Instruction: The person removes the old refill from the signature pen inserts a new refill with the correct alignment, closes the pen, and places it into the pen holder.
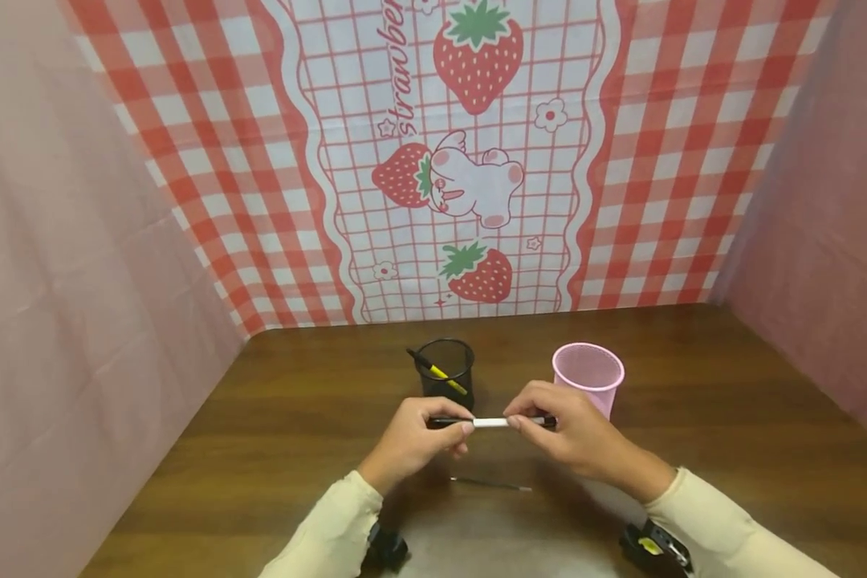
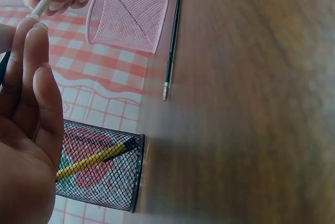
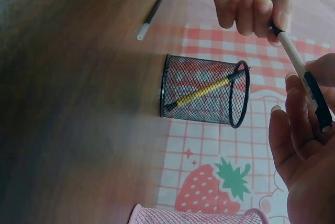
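Between both hands, level above the table, is a pen point(image 1: 490, 422) with a white barrel and black ends. My left hand point(image 1: 421, 433) pinches its left black end, and my right hand point(image 1: 574, 425) pinches the other end, where a black clip shows in the right wrist view. Below the hands, a thin dark pen refill point(image 1: 490, 483) lies on the table, a pale plug at one end and a metal tip at the other in the left wrist view point(image 2: 173, 41). Whether the pen's parts are joined under the left fingers cannot be seen.
Behind my left hand stands a black mesh cup point(image 1: 444, 353) with a yellow and black pen point(image 1: 444, 376) leaning in it. A pink mesh cup point(image 1: 588, 369) stands behind my right hand. Checked strawberry cloth point(image 1: 477, 177) hangs at the table's back edge.
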Demonstrator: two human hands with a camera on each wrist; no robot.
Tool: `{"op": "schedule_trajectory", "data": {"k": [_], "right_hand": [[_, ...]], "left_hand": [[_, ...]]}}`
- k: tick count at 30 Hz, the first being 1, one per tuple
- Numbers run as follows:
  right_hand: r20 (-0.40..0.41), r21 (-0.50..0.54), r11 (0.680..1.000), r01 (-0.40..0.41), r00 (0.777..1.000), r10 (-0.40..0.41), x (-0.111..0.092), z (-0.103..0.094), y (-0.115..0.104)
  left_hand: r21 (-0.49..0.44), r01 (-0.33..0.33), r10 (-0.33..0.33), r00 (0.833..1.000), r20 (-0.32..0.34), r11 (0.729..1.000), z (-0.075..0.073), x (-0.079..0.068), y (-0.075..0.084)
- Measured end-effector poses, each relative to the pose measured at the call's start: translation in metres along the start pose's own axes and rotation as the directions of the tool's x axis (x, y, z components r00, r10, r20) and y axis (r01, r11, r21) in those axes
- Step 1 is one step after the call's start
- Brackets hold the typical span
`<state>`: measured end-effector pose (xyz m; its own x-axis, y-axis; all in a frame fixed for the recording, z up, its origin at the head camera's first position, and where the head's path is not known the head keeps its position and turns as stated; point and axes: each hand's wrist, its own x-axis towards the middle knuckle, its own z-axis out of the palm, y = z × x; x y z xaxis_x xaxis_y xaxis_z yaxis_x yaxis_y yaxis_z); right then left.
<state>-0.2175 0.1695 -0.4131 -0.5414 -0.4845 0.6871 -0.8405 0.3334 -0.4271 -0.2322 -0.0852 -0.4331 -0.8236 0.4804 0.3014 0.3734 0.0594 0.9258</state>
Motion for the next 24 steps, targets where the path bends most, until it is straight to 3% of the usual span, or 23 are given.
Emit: {"op": "schedule_trajectory", "data": {"k": [7, 17, 24], "right_hand": [[-0.002, -0.013, 0.999, 0.043, 0.999, -0.043, 0.0011, 0.0031, -0.0013], [0.045, 0.059, 0.998, -0.036, 0.998, 0.033, -0.0063, 0.0067, -0.0031], [0.166, -0.014, 0.999, -0.042, 0.985, 0.043, 0.0016, -0.0023, -0.0046]], "left_hand": [[0.031, -0.002, 0.002, 1.0, -0.005, 1.0, -0.0018, -0.0025, 0.0038], [0.027, 0.018, -0.019, 0.999, 0.037, 0.999, 0.0017, -0.0017, 0.0011], [0.023, 0.009, -0.009, 1.0, -0.009, 1.0, -0.0005, -0.0026, 0.0039]]}}
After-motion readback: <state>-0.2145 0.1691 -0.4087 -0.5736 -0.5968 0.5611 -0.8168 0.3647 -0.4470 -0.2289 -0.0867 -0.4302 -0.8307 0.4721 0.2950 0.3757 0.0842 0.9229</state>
